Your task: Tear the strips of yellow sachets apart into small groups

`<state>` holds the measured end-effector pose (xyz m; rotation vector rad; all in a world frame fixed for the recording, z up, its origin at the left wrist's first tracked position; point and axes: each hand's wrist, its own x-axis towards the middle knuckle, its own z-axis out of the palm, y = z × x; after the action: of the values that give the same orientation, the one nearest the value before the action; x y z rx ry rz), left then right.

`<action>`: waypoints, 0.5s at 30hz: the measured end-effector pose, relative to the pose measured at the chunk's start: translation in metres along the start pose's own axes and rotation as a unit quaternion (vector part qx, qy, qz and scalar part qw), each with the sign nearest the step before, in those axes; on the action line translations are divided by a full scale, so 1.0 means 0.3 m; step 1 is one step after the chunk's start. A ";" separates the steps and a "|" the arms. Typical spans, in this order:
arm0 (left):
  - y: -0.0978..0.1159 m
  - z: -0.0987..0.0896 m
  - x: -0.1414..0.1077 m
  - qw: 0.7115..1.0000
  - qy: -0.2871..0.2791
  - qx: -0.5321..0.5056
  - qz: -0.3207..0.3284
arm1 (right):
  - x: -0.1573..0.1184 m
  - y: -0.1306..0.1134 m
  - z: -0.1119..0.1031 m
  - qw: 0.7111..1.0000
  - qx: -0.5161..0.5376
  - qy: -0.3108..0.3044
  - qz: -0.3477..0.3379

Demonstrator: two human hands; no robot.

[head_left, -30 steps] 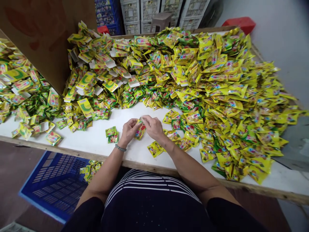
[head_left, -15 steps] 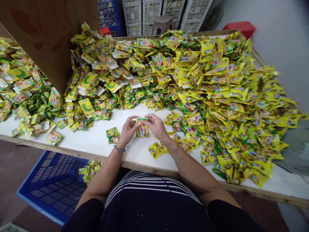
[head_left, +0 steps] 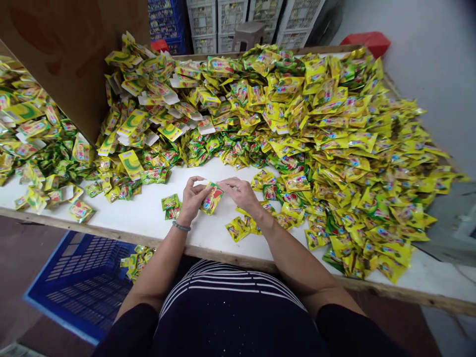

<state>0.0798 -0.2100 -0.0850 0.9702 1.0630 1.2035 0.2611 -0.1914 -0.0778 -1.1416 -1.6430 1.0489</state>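
Observation:
My left hand (head_left: 192,201) pinches a small yellow-and-green carton (head_left: 212,198) printed with red fruit, holding it tilted just above the white tabletop. The fingers of my right hand (head_left: 240,192) are drawn together at the carton's upper right end and seem to pinch its edge; the fingertips are partly hidden. Left of my left wrist lie two small green sachets (head_left: 171,206). Several yellow sachets (head_left: 238,228) rest on the table beneath and beside my right wrist.
A large heap of yellow sachets (head_left: 345,153) covers the right side. Flat and open cartons (head_left: 132,123) pile up at the back left, against a brown cardboard box (head_left: 82,64). Below the table edge stands a blue crate (head_left: 78,282) with sachets inside. White crates (head_left: 203,22) are stacked behind.
The carton has turned from upright to tilted and shifted slightly left with my left hand. My right hand has moved from its face to its upper right end.

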 end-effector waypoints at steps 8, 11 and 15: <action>0.001 0.002 -0.005 1.000 0.012 0.015 -0.011 | 0.002 0.023 0.030 0.984 0.139 0.010 0.112; -0.003 0.000 -0.002 1.000 -0.001 0.022 -0.021 | 0.005 0.023 0.010 0.976 0.165 0.002 0.144; 0.000 0.002 -0.004 0.999 -0.012 0.026 -0.028 | 0.006 0.006 -0.011 0.986 0.097 0.013 0.134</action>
<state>0.0804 -0.2113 -0.0847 0.9855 1.1013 1.1207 0.2642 -0.1888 -0.0783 -1.2616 -1.3571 1.3278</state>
